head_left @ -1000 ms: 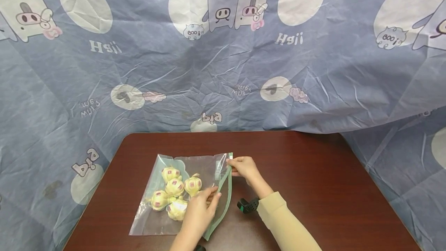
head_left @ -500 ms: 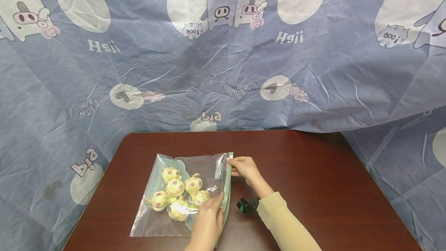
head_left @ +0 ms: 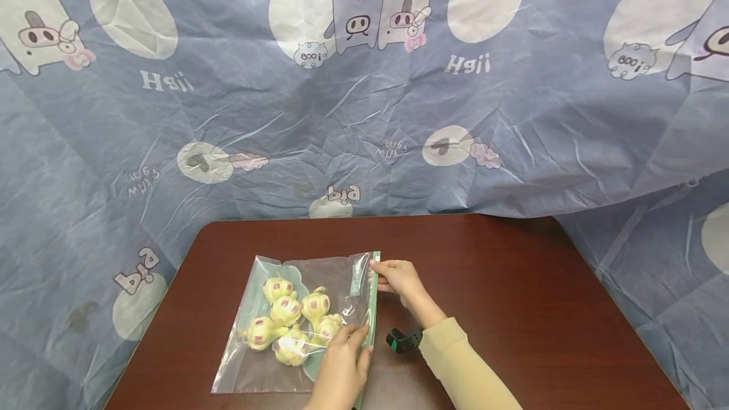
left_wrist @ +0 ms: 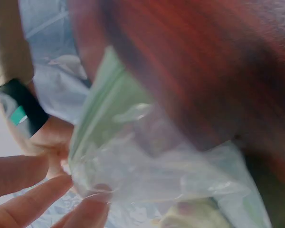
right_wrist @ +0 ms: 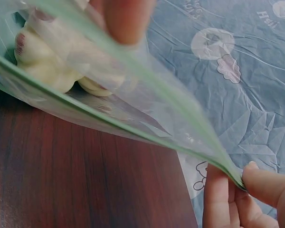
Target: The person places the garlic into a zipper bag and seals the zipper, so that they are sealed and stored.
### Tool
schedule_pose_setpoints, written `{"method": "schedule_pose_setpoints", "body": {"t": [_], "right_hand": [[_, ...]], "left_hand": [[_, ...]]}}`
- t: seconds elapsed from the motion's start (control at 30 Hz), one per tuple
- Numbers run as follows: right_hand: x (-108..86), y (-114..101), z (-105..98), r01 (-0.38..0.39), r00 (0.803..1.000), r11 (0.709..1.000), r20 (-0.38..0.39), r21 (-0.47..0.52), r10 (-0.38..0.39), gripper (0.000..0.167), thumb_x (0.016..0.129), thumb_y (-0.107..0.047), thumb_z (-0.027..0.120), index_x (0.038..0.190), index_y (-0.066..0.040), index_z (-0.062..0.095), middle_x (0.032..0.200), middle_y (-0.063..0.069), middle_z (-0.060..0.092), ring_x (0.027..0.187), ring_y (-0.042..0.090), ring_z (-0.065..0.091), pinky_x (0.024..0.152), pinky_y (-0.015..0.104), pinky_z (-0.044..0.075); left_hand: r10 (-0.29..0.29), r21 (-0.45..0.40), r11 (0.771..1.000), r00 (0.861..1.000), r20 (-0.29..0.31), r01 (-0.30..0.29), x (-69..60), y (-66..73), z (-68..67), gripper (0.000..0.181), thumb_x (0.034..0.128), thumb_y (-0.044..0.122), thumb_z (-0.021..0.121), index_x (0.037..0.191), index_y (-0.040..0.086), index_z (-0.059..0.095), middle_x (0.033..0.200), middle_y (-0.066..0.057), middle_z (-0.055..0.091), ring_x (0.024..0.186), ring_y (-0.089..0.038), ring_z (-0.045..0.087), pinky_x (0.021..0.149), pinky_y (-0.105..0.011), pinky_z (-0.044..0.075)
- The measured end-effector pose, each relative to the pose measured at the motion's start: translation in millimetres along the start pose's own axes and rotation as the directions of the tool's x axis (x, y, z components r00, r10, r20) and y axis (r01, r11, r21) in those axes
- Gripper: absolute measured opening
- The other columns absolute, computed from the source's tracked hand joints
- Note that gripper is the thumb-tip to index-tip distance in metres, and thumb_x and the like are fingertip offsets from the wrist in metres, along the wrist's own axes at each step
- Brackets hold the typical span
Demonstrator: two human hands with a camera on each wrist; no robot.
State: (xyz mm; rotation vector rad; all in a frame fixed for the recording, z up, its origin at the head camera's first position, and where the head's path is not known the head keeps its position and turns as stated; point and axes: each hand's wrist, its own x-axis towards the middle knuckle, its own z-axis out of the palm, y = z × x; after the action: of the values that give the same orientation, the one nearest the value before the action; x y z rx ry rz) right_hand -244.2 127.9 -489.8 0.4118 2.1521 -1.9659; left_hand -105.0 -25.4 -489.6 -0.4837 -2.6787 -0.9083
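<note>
A clear zip bag point(head_left: 336, 271) with a green zip strip along its right edge lies on the table. Through its film show several pale yellow garlic bulbs point(head_left: 286, 310) with reddish labels, and a pale teal scalloped plate point(head_left: 296, 273). My right hand point(head_left: 401, 280) pinches the far corner of the strip between thumb and fingers. Nearer me, my left hand point(head_left: 340, 366) holds the bag's edge, its thumb by the strip and its fingers on the film. In the right wrist view the two green strips point(right_wrist: 133, 59) stand apart, so the bag's mouth gapes.
Under the bag is a dark red-brown table point(head_left: 501, 296), whose far edge meets a blue-grey printed cloth point(head_left: 319, 112). A black band point(head_left: 405, 339) sits around my right wrist, beside a cream sleeve point(head_left: 464, 359).
My left hand has shifted right and toward me along the bag's edge. The near strip, earlier lifted in a wide gap, now lies almost straight from above. My right hand keeps its pinch.
</note>
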Motion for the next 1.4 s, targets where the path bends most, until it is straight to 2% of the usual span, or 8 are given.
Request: {"method": "schedule_pose_setpoints", "body": {"t": [0.13, 0.33, 0.57, 0.77, 0.87, 1.0, 1.13, 1.4], "right_hand": [[1.2, 4, 0, 0.015, 1.000, 0.999, 0.020, 0.038, -0.016, 0.034, 0.096, -0.023, 0.066, 0.109, 0.008, 0.068, 0.083, 0.004, 0.075, 0.070, 0.010, 0.069, 0.066, 0.025, 0.060], [2.3, 8, 1, 0.017, 0.997, 0.994, 0.070, 0.106, -0.024, 0.031, 0.100, -0.020, 0.059, 0.108, 0.009, 0.066, 0.076, 0.003, 0.072, 0.068, 0.011, 0.071, 0.064, 0.024, 0.060], [3.8, 12, 3, 0.026, 0.995, 0.990, 0.094, 0.137, -0.039, 0.032, 0.101, -0.021, 0.056, 0.108, 0.009, 0.063, 0.080, 0.005, 0.069, 0.069, 0.011, 0.071, 0.066, 0.029, 0.061], [4.8, 14, 3, 0.037, 0.994, 0.995, 0.103, 0.091, -0.046, 0.031, 0.102, -0.023, 0.055, 0.105, 0.007, 0.062, 0.079, 0.005, 0.063, 0.067, 0.011, 0.070, 0.066, 0.031, 0.061], [4.4, 15, 3, 0.051, 0.994, 0.998, 0.091, 0.043, -0.055, 0.031, 0.102, -0.025, 0.055, 0.105, 0.005, 0.062, 0.078, 0.005, 0.063, 0.065, 0.011, 0.069, 0.063, 0.030, 0.060], [2.6, 16, 3, 0.086, 0.993, 0.996, 0.084, -0.008, -0.085, 0.031, 0.102, -0.026, 0.055, 0.103, 0.005, 0.063, 0.074, 0.004, 0.062, 0.062, 0.011, 0.068, 0.060, 0.029, 0.060], [1.2, 17, 3, 0.108, 0.991, 0.993, 0.080, -0.037, -0.105, 0.032, 0.102, -0.026, 0.055, 0.102, 0.004, 0.064, 0.068, 0.004, 0.061, 0.060, 0.012, 0.069, 0.059, 0.030, 0.060], [-1.7, 14, 1, 0.136, 0.990, 0.982, 0.042, -0.134, -0.131, 0.032, 0.101, -0.030, 0.057, 0.100, 0.000, 0.067, 0.072, 0.003, 0.063, 0.059, 0.011, 0.066, 0.057, 0.029, 0.057]], "left_hand": [[-0.029, -0.071, 0.997, 0.996, 0.086, 0.035, 5.0, 0.9, -12.5, 0.027, 0.0881, 0.010, 0.072, 0.113, 0.002, 0.070, 0.103, -0.010, 0.067, 0.090, -0.026, 0.069, 0.072, -0.034, 0.059], [-0.042, -0.035, 0.998, 0.998, 0.051, 0.044, 18.9, 1.6, -32.2, 0.022, 0.0901, 0.012, 0.070, 0.110, 0.004, 0.071, 0.103, -0.010, 0.071, 0.090, -0.026, 0.071, 0.073, -0.038, 0.059], [-0.044, -0.023, 0.999, 0.998, 0.052, 0.045, 48.5, 0.5, -55.4, 0.021, 0.0928, 0.014, 0.067, 0.111, 0.006, 0.071, 0.097, -0.008, 0.073, 0.083, -0.020, 0.071, 0.065, -0.029, 0.057], [-0.035, -0.074, 0.996, 0.994, 0.099, 0.043, 79.8, -1.1, -63.5, 0.022, 0.0948, 0.013, 0.064, 0.114, 0.004, 0.070, 0.101, -0.010, 0.073, 0.087, -0.023, 0.072, 0.071, -0.035, 0.059], [-0.042, -0.098, 0.994, 0.988, 0.150, 0.057, 97.1, -3.2, -61.8, 0.023, 0.0953, 0.012, 0.063, 0.115, 0.003, 0.070, 0.104, -0.012, 0.074, 0.089, -0.026, 0.072, 0.073, -0.039, 0.058], [-0.065, -0.084, 0.993, 0.978, 0.196, 0.083, 119.8, -9.3, -52.3, 0.024, 0.0954, 0.012, 0.062, 0.116, 0.003, 0.069, 0.104, -0.014, 0.074, 0.082, -0.026, 0.070, 0.066, -0.036, 0.055], [-0.075, -0.052, 0.995, 0.980, 0.183, 0.086, 139.1, -16.7, -34.1, 0.024, 0.0951, 0.012, 0.062, 0.116, 0.003, 0.069, 0.107, -0.015, 0.071, 0.085, -0.027, 0.068, 0.067, -0.035, 0.054], [-0.051, -0.049, 0.997, 0.986, 0.161, 0.060, 160.8, -25.6, -1.6, 0.023, 0.0958, 0.012, 0.062, 0.115, 0.003, 0.070, 0.122, -0.016, 0.067, 0.114, -0.037, 0.061, 0.088, -0.046, 0.054]]}}
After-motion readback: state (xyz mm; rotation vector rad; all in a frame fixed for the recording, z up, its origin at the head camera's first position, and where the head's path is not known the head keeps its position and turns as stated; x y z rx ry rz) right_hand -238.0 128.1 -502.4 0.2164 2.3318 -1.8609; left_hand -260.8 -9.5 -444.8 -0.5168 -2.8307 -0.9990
